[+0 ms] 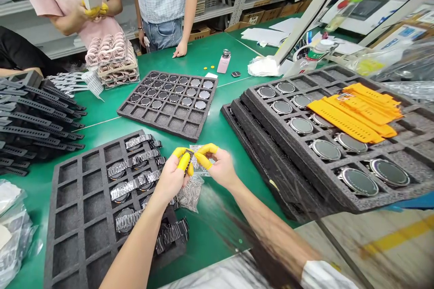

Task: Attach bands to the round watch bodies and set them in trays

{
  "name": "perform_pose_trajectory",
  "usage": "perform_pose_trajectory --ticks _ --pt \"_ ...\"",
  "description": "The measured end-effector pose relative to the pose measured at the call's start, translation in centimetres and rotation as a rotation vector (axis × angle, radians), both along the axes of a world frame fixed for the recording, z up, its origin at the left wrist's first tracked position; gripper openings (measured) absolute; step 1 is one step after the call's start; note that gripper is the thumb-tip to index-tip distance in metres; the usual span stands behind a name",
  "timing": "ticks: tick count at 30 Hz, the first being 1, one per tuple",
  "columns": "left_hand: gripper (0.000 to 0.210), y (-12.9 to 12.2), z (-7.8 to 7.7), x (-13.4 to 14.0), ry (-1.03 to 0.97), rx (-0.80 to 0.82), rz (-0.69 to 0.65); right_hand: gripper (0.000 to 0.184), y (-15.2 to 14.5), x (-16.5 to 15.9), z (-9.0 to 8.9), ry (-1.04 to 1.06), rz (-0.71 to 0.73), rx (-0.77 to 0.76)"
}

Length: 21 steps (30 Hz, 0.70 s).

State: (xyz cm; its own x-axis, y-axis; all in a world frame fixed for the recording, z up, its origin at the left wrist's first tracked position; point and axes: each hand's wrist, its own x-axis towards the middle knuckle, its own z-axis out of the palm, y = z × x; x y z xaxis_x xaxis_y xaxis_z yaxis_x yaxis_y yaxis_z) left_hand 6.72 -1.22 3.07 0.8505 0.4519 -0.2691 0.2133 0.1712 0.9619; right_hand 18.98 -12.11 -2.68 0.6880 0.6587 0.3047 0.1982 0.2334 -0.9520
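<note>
My left hand (174,175), with yellow finger cots on its fingertips, is closed around a short dark metal watch band (189,160). My right hand (220,165), also in yellow finger cots, pinches close against the upper end of the band; whatever lies between its fingertips is too small to make out. Just below the hands lies a clear bag of small metal pins (191,194), and a second such bag is partly hidden behind the fingers. Under my left forearm, a black foam tray (78,226) holds several watches with dark metal link bands (122,189).
Another foam tray (162,127) with round watch faces lies ahead. Stacked trays (271,162) at right carry watch cases and orange straps (356,113). Black straps (34,122) pile at left. A pink bottle (224,62) stands farther back. Two people (71,4) stand across the table.
</note>
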Motion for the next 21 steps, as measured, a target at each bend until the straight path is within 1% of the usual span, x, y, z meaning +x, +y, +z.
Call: perform_pose_trajectory --ticks 3,5,7,8,10,12,14,16,17,19,20,21 --pt "0.034 0.2 -0.5 0.1 0.048 0.074 -0.003 0.037 -0.3 0.2 -0.4 0.061 0.061 0.003" --pt "0.031 0.2 -0.9 0.1 0.072 0.151 -0.004 0.037 -0.6 0.3 -0.5 0.069 0.064 -0.010" --pt "0.029 0.2 -0.9 0.1 0.081 0.211 -0.005 0.037 -0.9 0.3 -0.4 0.029 0.043 -0.026" --pt "0.030 0.1 -0.8 0.0 0.076 0.212 -0.008 0.038 -1.0 0.3 -0.4 -0.020 0.028 -0.031" --pt "0.036 0.0 -0.4 0.0 0.057 0.132 -0.030 0.038 -1.1 0.2 -0.3 -0.157 -0.012 -0.037" --pt "0.042 0.0 0.3 0.0 0.040 -0.018 -0.058 0.041 -1.1 0.2 -0.3 -0.264 -0.044 -0.038" --pt "0.042 0.1 0.8 -0.1 0.037 -0.175 -0.085 0.045 -1.1 0.3 -0.3 -0.279 -0.078 -0.005" --pt "0.035 0.3 1.1 -0.1 0.034 -0.332 -0.105 0.048 -1.0 0.5 -0.2 -0.264 -0.089 0.072" --pt "0.031 0.3 1.2 -0.2 0.032 -0.410 -0.117 0.050 -1.0 0.6 0.0 -0.267 -0.066 0.109" --pt "0.027 0.2 1.3 -0.3 0.032 -0.532 -0.161 0.051 -1.1 0.8 0.2 -0.295 0.063 0.163" --pt "0.028 0.1 1.4 -0.4 0.027 -0.552 -0.192 0.048 -1.2 0.8 0.2 -0.299 0.146 0.178" --pt "0.029 0.0 1.6 -0.5 0.019 -0.532 -0.233 0.043 -1.4 0.8 0.3 -0.281 0.218 0.192"
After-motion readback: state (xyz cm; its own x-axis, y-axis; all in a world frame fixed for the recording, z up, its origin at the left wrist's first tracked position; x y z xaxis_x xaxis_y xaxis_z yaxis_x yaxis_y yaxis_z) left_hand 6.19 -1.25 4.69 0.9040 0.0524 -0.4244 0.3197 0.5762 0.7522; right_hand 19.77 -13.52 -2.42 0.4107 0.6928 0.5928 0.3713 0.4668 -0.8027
